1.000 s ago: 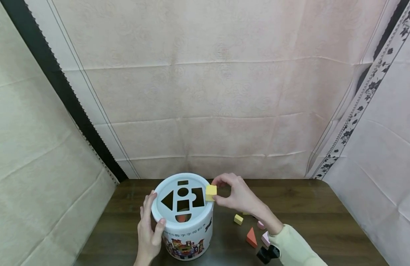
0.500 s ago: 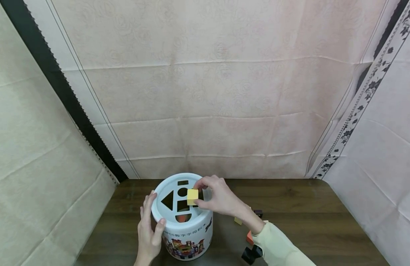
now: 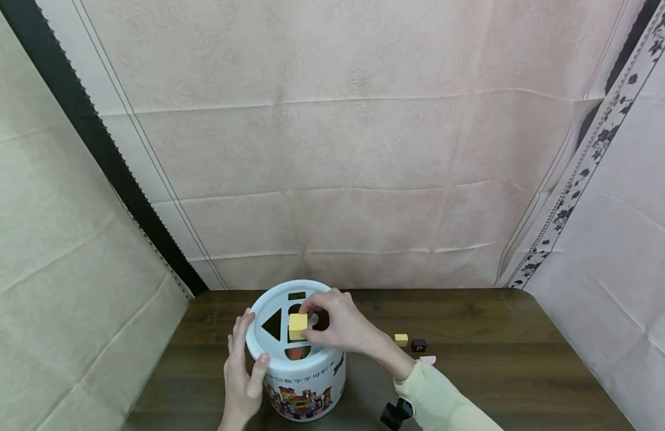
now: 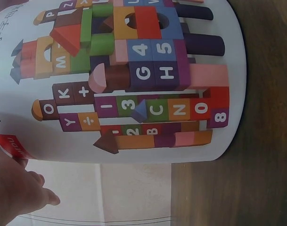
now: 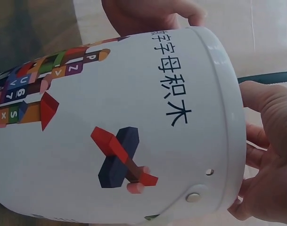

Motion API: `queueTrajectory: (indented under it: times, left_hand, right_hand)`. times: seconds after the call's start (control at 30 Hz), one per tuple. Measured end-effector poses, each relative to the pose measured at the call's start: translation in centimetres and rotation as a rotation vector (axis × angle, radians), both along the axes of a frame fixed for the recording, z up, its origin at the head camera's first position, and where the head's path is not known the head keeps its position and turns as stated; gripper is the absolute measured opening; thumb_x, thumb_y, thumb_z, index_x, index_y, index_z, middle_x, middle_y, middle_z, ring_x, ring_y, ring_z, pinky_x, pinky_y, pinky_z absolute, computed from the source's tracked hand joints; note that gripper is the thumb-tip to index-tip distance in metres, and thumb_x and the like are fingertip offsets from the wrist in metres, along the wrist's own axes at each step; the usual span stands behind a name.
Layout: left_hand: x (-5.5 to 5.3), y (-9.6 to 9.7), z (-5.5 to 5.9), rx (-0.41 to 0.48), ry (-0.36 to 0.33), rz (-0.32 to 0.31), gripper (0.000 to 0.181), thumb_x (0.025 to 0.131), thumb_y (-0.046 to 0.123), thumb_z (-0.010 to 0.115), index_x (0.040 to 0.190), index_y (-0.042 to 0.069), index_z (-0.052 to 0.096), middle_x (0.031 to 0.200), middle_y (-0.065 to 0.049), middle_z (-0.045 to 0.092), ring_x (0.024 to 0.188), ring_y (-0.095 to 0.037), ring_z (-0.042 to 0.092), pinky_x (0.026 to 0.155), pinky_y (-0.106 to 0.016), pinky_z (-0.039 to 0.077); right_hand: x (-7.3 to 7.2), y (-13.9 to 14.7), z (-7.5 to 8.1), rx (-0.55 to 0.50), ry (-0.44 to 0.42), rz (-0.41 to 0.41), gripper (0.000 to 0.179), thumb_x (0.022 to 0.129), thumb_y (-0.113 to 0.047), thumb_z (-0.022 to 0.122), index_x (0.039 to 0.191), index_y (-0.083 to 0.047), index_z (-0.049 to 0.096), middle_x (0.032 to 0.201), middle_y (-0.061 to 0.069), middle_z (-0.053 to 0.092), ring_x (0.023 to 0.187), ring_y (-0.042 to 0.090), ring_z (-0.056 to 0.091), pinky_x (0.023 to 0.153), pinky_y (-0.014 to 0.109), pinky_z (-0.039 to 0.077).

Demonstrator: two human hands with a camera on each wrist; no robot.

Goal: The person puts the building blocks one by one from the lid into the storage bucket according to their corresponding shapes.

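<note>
Now the right hand (image 3: pixel 340 324) has moved the yellow block (image 3: pixel 297 327) farther left.

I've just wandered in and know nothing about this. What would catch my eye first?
Probably the white bucket on the wooden table, with its pale blue lid of shaped holes and a colourful printed castle on its side. Next, the bright yellow block pinched in the right hand above the lid, while the left hand holds the bucket's left side. A few small blocks lie to the bucket's right.
</note>
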State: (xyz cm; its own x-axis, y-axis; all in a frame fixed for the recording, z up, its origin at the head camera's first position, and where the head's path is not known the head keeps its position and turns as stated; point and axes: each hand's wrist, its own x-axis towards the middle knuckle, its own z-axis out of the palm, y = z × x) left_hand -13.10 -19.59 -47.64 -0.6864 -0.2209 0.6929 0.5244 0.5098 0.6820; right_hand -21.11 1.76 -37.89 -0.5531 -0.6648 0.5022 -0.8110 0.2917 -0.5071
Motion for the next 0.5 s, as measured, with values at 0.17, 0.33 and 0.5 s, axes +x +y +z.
queueTrajectory:
  times: [0.17, 0.33, 0.5]
  left_hand:
    - [0.1, 0.0, 0.0, 0.014, 0.009, -0.017, 0.065, 0.087, 0.016, 0.06, 0.15, 0.008, 0.045, 0.153, -0.014, 0.043, 0.143, -0.043, 0.025, 0.105, -0.078, 0.004]
    - [0.0, 0.0, -0.1, 0.01, 0.03, -0.028, 0.066, 0.087, 0.016, 0.06, 0.15, 0.008, 0.045, 0.153, -0.016, 0.043, 0.143, -0.042, 0.026, 0.104, -0.079, 0.004]
    - [-0.1, 0.0, -0.1, 0.022, 0.05, -0.033, 0.066, 0.087, 0.017, 0.061, 0.15, 0.008, 0.045, 0.152, -0.015, 0.043, 0.144, -0.041, 0.026, 0.105, -0.077, 0.002]
  right_hand:
    - [0.1, 0.3, -0.1, 0.001, -0.007, 0.011, 0.024, 0.08, -0.018, 0.082, 0.1, -0.011, 0.071, 0.094, -0.006, 0.07, 0.093, 0.017, 0.06, 0.086, 0.039, 0.037]
    - [0.2, 1.8, -0.3, -0.098, -0.036, 0.034, 0.02, 0.084, -0.011, 0.078, 0.102, -0.006, 0.071, 0.099, 0.003, 0.069, 0.092, 0.022, 0.06, 0.084, 0.038, 0.047]
    - [-0.2, 4.8, -1.1, -0.2, -0.063, 0.002, 0.02, 0.087, -0.002, 0.074, 0.106, -0.005, 0.07, 0.102, 0.003, 0.068, 0.092, 0.022, 0.062, 0.081, 0.037, 0.054]
